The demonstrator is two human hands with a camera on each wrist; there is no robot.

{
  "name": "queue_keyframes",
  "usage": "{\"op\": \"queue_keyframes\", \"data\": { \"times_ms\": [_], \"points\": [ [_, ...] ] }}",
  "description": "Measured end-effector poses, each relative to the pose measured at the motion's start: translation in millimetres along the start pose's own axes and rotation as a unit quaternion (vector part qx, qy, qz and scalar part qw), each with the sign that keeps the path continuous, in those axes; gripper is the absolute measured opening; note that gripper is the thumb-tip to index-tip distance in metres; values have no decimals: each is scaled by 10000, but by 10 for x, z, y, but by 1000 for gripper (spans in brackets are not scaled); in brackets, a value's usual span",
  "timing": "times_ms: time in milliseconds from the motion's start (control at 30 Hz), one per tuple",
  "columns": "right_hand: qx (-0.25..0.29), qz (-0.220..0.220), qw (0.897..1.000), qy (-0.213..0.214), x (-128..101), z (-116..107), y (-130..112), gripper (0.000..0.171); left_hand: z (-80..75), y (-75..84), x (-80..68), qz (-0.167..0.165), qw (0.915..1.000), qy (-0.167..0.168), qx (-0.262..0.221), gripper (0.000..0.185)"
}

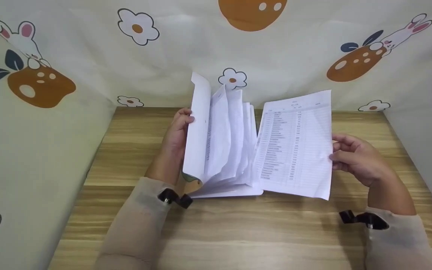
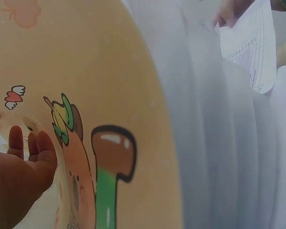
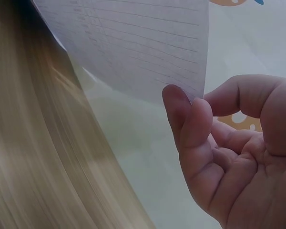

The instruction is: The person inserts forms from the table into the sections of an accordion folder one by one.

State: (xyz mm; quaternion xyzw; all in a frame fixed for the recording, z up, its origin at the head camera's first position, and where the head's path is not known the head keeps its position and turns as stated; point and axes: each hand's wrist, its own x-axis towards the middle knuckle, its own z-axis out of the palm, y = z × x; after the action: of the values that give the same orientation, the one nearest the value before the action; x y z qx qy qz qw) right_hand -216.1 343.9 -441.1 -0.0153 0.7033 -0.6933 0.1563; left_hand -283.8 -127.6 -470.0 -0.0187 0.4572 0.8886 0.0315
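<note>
A person stands a booklet (image 1: 219, 142) open on the wooden table (image 1: 133, 150), its pages fanned upright. The left hand (image 1: 178, 131), at 9 o'clock of the booklet, props the cover with fingers straight. The right hand (image 1: 354, 157), at 3 o'clock, pinches the edge of a printed sheet (image 1: 298, 142) between curled fingers (image 3: 188, 119).

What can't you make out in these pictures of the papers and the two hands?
- Printed sheet: its text is too small to read in the head view.
- Left hand: its fingers are hidden behind the paper stack.
- Right hand: whether it pinches the sheet's edge is unclear.
</note>
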Motion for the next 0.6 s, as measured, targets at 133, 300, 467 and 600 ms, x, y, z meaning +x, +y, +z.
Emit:
{"op": "queue_keyframes", "data": {
  "times_ms": [133,300,467,600],
  "points": [
    [-121,38,9999,-90,-10,-5,-4,50,-6,-4,-2,3,10000,12,-17,17],
    [-151,83,9998,-127,-13,-6,-2,51,-7,-5,4,-2,10000,-2,-20,17],
    [-109,115,9998,-146,16,18,19,51,-10,-3,5,16,10000,-33,-35,17],
    [28,74,9999,-130,34,27,33,51,-11,-4,5,15,10000,-28,18,18]
  ]
}}
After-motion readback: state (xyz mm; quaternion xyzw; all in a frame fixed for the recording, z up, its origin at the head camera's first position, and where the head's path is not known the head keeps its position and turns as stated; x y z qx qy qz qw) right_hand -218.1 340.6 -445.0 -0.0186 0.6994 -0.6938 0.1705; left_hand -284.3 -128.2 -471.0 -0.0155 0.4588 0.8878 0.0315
